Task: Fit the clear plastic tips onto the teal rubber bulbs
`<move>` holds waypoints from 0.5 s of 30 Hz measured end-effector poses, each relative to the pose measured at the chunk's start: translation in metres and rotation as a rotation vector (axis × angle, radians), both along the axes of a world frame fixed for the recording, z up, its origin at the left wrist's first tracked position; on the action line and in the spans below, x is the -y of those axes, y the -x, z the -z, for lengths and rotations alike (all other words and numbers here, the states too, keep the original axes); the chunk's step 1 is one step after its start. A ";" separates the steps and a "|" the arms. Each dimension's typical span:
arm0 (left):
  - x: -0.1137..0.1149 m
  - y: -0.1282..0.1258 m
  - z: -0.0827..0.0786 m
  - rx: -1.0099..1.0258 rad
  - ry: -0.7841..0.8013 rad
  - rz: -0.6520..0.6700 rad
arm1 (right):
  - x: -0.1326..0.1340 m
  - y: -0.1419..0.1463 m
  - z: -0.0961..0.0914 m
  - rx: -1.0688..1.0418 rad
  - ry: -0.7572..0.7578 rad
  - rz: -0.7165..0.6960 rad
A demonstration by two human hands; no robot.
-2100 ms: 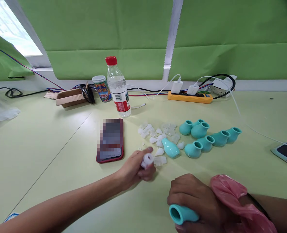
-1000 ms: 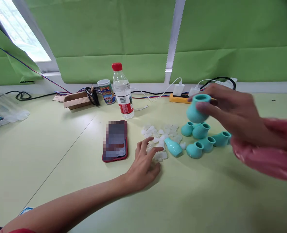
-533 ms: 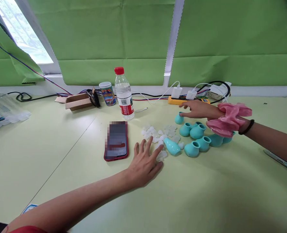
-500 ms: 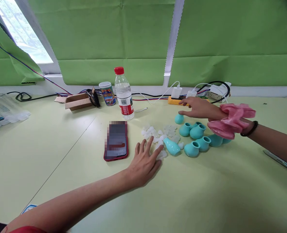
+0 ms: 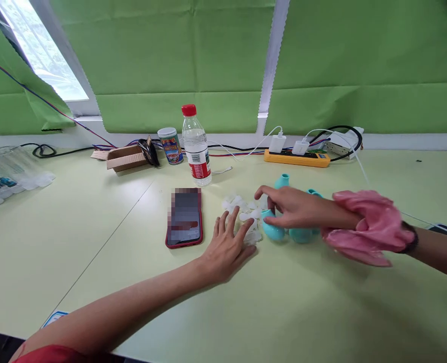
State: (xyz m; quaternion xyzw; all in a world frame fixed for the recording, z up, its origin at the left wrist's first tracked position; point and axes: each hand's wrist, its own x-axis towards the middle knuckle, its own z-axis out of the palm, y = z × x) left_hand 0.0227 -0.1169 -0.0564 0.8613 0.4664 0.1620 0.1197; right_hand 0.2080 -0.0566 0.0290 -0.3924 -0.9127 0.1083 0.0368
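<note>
Turquoise piece (image 5: 273, 232): long axis slanted, narrow end pointed away and left
Your right hand (image 5: 292, 204): curled over it, grip unclear
Your left hand (image 5: 225, 252): was open, fingers spread

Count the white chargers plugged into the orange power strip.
2. The first white charger is near the left end of the orange power strip; the second white charger is to its right, around the middle. None look hidden.

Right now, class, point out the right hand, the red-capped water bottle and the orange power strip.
Right hand (image 5: 291, 204), head view: back of the hand.
Red-capped water bottle (image 5: 199, 158), head view: printed label.
Orange power strip (image 5: 297, 160), head view: front side.
</note>
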 end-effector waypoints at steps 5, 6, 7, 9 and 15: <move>-0.007 -0.005 -0.001 -0.034 -0.013 -0.034 | -0.026 -0.037 -0.037 -0.271 -0.133 0.184; -0.010 -0.007 -0.001 -0.041 -0.020 -0.039 | -0.034 -0.047 -0.040 -0.306 -0.225 0.241; -0.012 -0.009 -0.001 -0.047 -0.029 -0.042 | -0.043 -0.058 -0.041 -0.287 -0.307 0.277; -0.017 -0.013 -0.003 -0.058 -0.049 -0.038 | -0.062 -0.080 -0.033 -0.211 -0.441 0.359; -0.053 -0.033 -0.020 -0.051 -0.083 -0.012 | -0.100 -0.126 0.016 -0.052 -0.173 0.301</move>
